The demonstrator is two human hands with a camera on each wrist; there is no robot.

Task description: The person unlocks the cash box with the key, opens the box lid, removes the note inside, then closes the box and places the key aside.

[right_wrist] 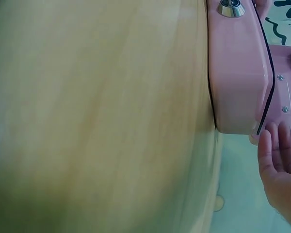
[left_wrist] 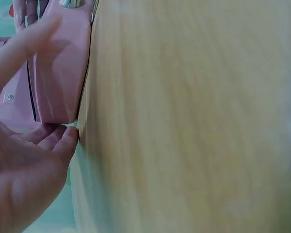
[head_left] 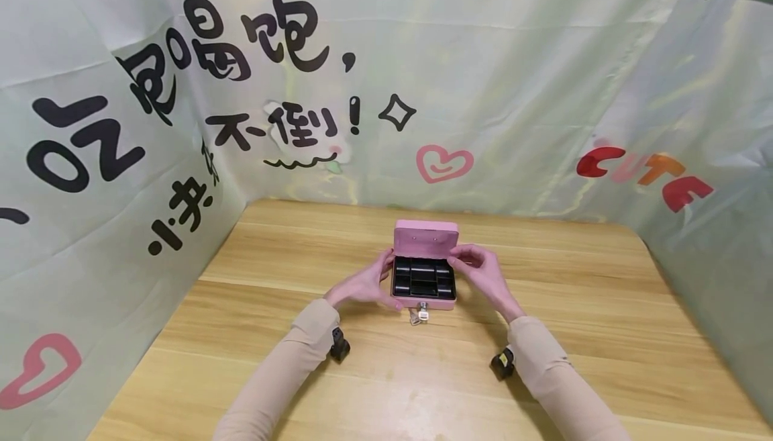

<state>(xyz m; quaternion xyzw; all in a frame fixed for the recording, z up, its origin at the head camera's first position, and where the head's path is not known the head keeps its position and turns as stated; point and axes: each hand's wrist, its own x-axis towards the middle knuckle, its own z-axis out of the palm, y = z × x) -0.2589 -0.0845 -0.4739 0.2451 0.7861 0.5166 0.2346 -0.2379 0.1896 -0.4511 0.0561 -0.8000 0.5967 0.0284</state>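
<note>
The bench point(head_left: 211, 333) is a broad, pale wooden top, its darker grain running from side to side, with rounded corners at the far edge and a soft shine toward the front. The pink box point(head_left: 425, 246) sits upright on it, beyond the middle, lid raised; small keys point(head_left: 415, 318) hang at its front, whether touching the wood is unclear.
</note>
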